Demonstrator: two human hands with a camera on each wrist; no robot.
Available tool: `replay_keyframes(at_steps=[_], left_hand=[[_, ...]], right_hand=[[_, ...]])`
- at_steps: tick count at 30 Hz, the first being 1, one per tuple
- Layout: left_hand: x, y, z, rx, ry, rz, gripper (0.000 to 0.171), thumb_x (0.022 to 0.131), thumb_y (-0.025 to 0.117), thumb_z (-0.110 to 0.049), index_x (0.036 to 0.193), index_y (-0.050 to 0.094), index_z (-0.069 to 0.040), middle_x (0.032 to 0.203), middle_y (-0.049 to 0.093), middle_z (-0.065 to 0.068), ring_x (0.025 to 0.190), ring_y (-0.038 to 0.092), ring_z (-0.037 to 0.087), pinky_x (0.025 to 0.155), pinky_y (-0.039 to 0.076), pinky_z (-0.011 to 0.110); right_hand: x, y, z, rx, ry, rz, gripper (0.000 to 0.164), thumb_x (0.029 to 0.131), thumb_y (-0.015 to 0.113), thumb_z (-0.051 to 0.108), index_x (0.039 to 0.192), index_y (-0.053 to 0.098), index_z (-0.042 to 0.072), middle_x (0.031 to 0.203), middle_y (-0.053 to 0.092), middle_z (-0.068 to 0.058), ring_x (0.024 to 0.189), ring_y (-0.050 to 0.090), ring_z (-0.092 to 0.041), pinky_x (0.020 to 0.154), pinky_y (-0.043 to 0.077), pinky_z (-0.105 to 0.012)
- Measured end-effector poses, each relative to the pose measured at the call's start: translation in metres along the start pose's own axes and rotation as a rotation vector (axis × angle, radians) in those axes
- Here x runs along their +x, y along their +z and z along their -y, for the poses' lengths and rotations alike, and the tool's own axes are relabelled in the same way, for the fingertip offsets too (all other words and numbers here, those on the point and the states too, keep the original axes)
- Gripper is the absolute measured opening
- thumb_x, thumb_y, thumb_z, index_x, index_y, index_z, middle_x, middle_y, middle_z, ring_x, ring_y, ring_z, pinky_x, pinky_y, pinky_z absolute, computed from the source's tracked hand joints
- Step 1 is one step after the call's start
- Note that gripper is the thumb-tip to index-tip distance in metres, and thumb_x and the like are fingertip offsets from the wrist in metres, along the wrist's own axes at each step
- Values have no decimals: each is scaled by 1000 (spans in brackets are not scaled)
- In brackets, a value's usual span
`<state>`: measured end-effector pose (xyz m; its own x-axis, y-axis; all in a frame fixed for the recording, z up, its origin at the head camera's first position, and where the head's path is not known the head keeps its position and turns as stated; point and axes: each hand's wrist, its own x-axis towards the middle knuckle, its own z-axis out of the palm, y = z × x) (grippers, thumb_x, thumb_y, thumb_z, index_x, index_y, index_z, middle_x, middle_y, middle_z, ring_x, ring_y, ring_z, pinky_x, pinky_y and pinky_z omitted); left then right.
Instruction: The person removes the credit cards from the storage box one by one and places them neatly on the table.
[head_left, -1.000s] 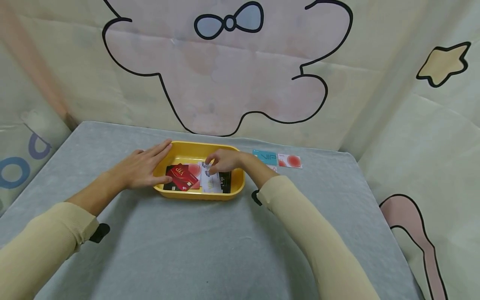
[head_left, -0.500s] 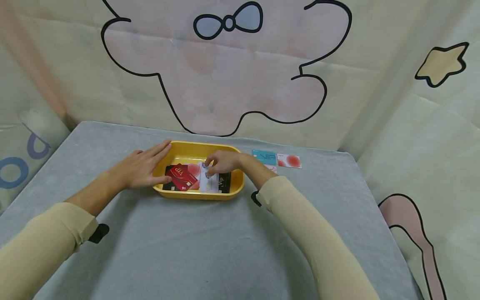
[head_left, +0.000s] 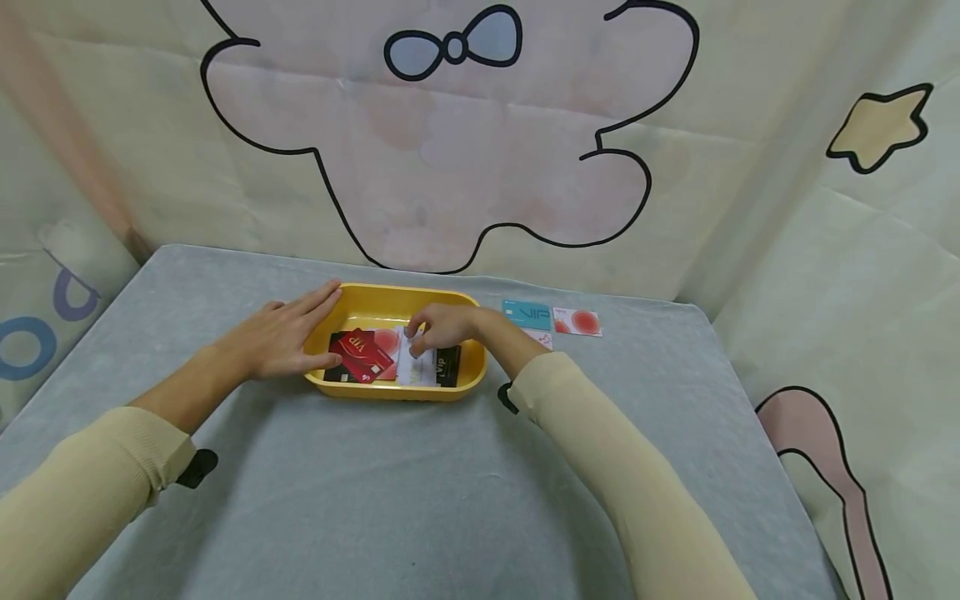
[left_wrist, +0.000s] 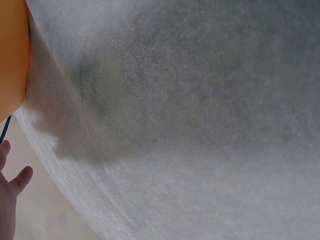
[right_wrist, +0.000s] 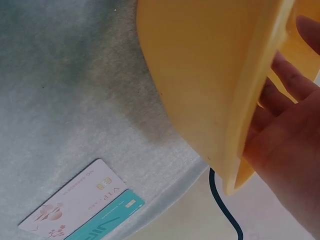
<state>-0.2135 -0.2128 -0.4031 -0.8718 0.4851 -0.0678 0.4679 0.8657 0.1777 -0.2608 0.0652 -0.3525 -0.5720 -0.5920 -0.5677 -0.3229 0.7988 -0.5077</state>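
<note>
We read "VIP" upside down on the red card [head_left: 363,352], "Vip" turned sideways on the black card [head_left: 447,367], and "VIP" on the teal card [head_left: 527,314]; in the right wrist view a pale card [right_wrist: 75,200] bears "VIP CARD" beside its chip. The red, black and white cards lie in the yellow tray [head_left: 397,394] — overlapping along its near side, a peach-patterned one [head_left: 386,340] among them — while the teal and pale ones lie on the counter [head_left: 420,500] past its right end. Our left hand [head_left: 281,337] rests fingers extended against the tray's left end. Our right hand [head_left: 446,323] dips inside, over the white card [head_left: 416,368]; its fingertips are poorly seen, so we cannot tell whether they grasp it. Grey cloth stretches in front of the tray between our forearms; behind, the counter's far edge runs close.
</note>
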Motion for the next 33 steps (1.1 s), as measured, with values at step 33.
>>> replay_keyframes(at_steps=[33], left_hand=[[-1,0,0,-10,8,-13,100,88,56,-62,159,15,-5,166,11,14,144,29,42,105,31,71]], right_hand=[[-14,-2,16,-240,-81,-136,33,96,61,5,128,64,12,104,60,-6,97,54,-19,82,49,-23]])
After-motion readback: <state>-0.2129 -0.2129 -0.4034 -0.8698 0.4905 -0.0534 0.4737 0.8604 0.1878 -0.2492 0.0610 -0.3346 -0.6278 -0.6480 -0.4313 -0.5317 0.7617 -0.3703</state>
